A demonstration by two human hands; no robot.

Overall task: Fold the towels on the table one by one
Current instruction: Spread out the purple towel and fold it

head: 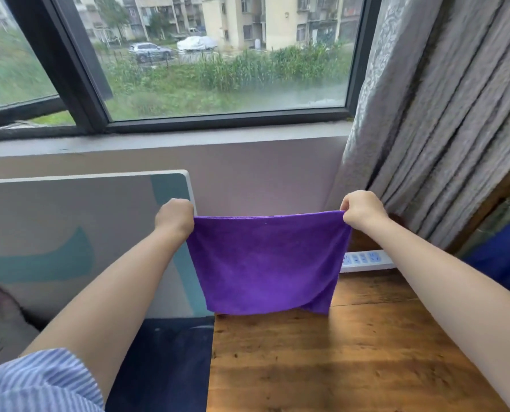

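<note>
A purple towel (267, 263) hangs stretched in the air above the far end of the wooden table (352, 361). My left hand (174, 218) pinches its upper left corner and my right hand (363, 210) pinches its upper right corner. The top edge runs taut and level between them. The towel's bottom edge hangs just over the table's far edge, with the lower right corner curling back a little. No other towel shows in this view.
A white power strip (366, 260) lies at the table's far end behind the towel. A grey curtain (444, 120) hangs at the right, a white and teal board (69, 233) leans at the left, and a window (218, 55) is ahead.
</note>
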